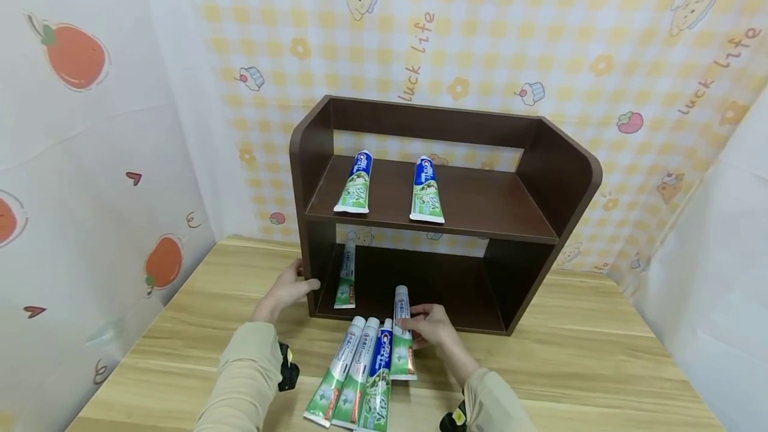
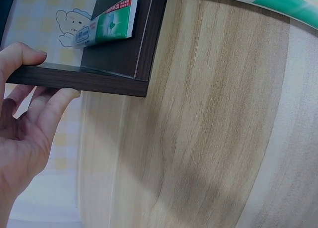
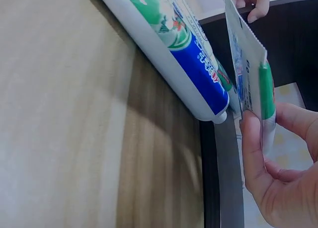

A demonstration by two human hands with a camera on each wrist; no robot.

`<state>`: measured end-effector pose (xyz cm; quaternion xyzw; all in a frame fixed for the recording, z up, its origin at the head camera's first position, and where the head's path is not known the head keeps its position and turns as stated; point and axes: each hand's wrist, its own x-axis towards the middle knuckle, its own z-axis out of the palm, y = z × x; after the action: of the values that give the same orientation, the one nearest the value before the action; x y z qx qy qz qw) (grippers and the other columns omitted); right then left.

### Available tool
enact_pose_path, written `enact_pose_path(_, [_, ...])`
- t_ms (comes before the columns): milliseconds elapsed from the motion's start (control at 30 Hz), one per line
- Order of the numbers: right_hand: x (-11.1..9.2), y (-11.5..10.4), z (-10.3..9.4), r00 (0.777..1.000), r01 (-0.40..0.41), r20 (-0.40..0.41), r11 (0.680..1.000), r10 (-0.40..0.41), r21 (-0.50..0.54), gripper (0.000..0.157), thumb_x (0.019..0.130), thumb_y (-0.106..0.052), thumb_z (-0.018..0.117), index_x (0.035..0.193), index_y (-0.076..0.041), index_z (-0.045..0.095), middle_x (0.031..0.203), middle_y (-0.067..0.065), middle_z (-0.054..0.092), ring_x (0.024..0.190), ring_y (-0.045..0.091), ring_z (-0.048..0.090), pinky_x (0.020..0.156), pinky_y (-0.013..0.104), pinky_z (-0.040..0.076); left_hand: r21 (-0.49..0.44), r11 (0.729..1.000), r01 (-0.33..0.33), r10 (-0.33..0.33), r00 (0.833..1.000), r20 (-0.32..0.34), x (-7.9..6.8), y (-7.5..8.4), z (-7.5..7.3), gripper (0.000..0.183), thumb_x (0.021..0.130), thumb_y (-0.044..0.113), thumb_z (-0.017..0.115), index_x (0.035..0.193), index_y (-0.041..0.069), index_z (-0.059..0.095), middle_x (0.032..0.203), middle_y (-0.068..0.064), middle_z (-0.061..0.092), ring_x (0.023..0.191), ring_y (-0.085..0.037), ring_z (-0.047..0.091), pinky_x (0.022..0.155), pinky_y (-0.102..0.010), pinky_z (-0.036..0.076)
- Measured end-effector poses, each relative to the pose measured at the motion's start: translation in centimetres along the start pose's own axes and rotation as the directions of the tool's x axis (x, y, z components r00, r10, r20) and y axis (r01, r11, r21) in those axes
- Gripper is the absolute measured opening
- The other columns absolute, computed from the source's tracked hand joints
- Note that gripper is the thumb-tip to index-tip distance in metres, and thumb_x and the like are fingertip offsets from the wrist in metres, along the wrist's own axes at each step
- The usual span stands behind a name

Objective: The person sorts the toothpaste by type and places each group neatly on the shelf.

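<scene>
My right hand (image 1: 431,325) pinches a green-and-white toothpaste tube (image 1: 403,352) between thumb and fingers, cap end towards the shelf. In the right wrist view the tube (image 3: 253,74) stands on edge in the fingers. With thumb inside and fingers outside, my left hand (image 1: 292,287) grips the left side panel (image 2: 74,80) of the dark brown shelf (image 1: 432,325). Another green-and-white tube (image 1: 346,279) lies on the lower level at its left. Two blue-and-green tubes, one at left (image 1: 355,182) and one near the middle (image 1: 427,189), lie on the upper level.
In front of the shelf, two green-and-white tubes (image 1: 337,369) and a blue-and-green tube (image 1: 378,379) lie fanned side by side on the wooden table (image 1: 576,352). Patterned cloth (image 1: 252,32) hangs behind the shelf and at both sides.
</scene>
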<state>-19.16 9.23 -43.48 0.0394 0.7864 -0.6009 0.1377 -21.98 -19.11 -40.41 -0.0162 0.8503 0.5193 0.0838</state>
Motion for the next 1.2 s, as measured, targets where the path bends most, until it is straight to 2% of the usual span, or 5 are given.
enact_pose_path(533, [2.1, -0.7, 0.2, 0.996, -0.024, -0.082, 0.999, 0.026, 0.026, 0.048, 0.077, -0.011, 0.07, 0.116, 0.01, 0.053, 0.065, 0.003, 0.059, 0.048, 0.01, 0.053, 0.048, 0.025, 0.052, 0.013, 1.0, 0.002, -0.002, 1.0, -0.005, -0.2, 0.2, 0.0, 0.065, 0.086, 0.013, 0.052, 0.138, -0.007, 0.02, 0.137, -0.031, 0.029, 0.123, -0.045, 0.038, 0.095, -0.05, 0.043])
enact_pose_path(667, [2.7, -0.8, 0.4, 0.994, 0.0, -0.106, 0.999, 0.005, 0.039, 0.045, 0.078, -0.012, 0.069, 0.115, 0.01, 0.055, 0.069, 0.005, 0.061, 0.05, 0.01, 0.053, 0.051, 0.028, 0.053, 0.006, 1.0, 0.003, -0.003, 1.0, -0.005, -0.2, 0.2, 0.0, 0.065, 0.086, 0.013, 0.052, 0.138, -0.007, 0.02, 0.138, -0.031, 0.029, 0.124, -0.045, 0.038, 0.095, -0.05, 0.043])
enact_pose_path(900, [3.8, -1.2, 1.2, 0.985, 0.01, -0.171, 0.999, -0.001, 0.052, 0.042, 0.078, -0.012, 0.069, 0.112, 0.009, 0.057, 0.092, 0.017, 0.066, 0.059, 0.012, 0.057, 0.054, 0.028, 0.053, 0.007, 1.0, -0.001, 0.001, 1.0, -0.003, -0.2, 0.2, 0.0, 0.062, 0.086, 0.014, 0.052, 0.137, -0.007, 0.022, 0.137, -0.032, 0.03, 0.122, -0.045, 0.04, 0.092, -0.048, 0.046])
enact_pose_path(1033, [4.6, -1.3, 1.5, 0.979, 0.014, -0.205, 0.998, -0.002, 0.06, 0.04, 0.077, -0.011, 0.07, 0.11, 0.009, 0.059, 0.091, 0.018, 0.067, 0.059, 0.012, 0.057, 0.054, 0.028, 0.053, 0.002, 1.0, -0.003, 0.003, 1.0, -0.009, -0.2, 0.1, 0.0, 0.056, 0.086, 0.014, 0.052, 0.133, -0.006, 0.028, 0.133, -0.03, 0.034, 0.12, -0.043, 0.043, 0.09, -0.047, 0.047])
enact_pose_path(1200, [5.5, -1.4, 1.8, 0.974, 0.008, -0.226, 0.997, 0.01, 0.078, 0.037, 0.075, -0.011, 0.071, 0.106, 0.008, 0.061, 0.086, 0.015, 0.068, 0.057, 0.011, 0.056, 0.054, 0.029, 0.053, -0.004, 1.0, -0.007, 0.007, 1.0, -0.011, -0.2, 0.1, 0.1, 0.059, 0.086, 0.012, 0.052, 0.135, -0.007, 0.025, 0.134, -0.031, 0.033, 0.121, -0.045, 0.041, 0.09, -0.047, 0.047])
